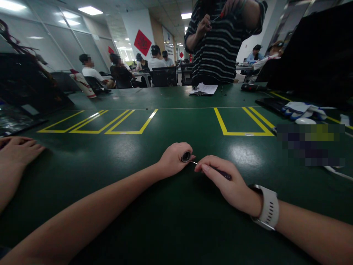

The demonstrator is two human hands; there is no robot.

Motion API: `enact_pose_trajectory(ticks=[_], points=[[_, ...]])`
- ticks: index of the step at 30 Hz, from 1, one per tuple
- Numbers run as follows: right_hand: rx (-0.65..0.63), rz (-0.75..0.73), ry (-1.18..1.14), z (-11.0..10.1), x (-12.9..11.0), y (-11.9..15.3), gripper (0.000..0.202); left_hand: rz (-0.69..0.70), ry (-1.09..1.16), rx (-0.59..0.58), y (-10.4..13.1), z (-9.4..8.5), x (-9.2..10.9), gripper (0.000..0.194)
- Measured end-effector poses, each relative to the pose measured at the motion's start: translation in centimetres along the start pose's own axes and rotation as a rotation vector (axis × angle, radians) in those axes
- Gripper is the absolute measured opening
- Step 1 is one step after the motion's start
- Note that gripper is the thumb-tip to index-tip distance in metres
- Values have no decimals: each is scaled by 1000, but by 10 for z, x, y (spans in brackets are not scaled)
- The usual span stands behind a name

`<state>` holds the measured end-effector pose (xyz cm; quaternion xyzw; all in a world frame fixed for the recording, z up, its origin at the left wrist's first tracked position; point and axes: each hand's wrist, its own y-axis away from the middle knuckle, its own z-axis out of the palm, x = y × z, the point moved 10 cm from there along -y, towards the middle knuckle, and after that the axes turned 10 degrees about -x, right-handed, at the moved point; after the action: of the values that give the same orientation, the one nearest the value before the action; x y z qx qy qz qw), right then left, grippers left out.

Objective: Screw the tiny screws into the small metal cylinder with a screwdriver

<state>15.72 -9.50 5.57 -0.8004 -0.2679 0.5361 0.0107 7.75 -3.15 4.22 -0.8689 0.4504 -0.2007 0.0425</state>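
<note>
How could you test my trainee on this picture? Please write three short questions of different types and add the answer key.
1. What does the wearer's left hand hold? (a) a clipboard; (b) a round hollow part; (c) a glove
2. True or false: a watch is on the wearer's right wrist.
3. Fill in: The wearer's right hand holds a tool by its ____.

Key: 1 b; 2 true; 3 handle.

- No text legible.
- Red diamond [142, 43] on pillar [132, 23]: dark character-like marks, too blurred to read.
- Far wall panel [168, 39]: marks too small to read.
- Paper [207, 89] on clipboard [198, 94]: any print too faint.
- Pale tags [248, 134] on yellow tape [234, 134]: too small.
</note>
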Motion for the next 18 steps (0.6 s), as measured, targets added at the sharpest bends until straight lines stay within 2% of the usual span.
enact_pose_trajectory(ticks=[5,12,18], points=[[2,17,9,0,-1,0,21,16,-117,-12,1,2,3,14],[-2,26,-10,3,4,0,20,40,-129,-20,0,3,5,14],[65,23,28,-5,2,2,20,-34,-109,11,0,1,-4,14]])
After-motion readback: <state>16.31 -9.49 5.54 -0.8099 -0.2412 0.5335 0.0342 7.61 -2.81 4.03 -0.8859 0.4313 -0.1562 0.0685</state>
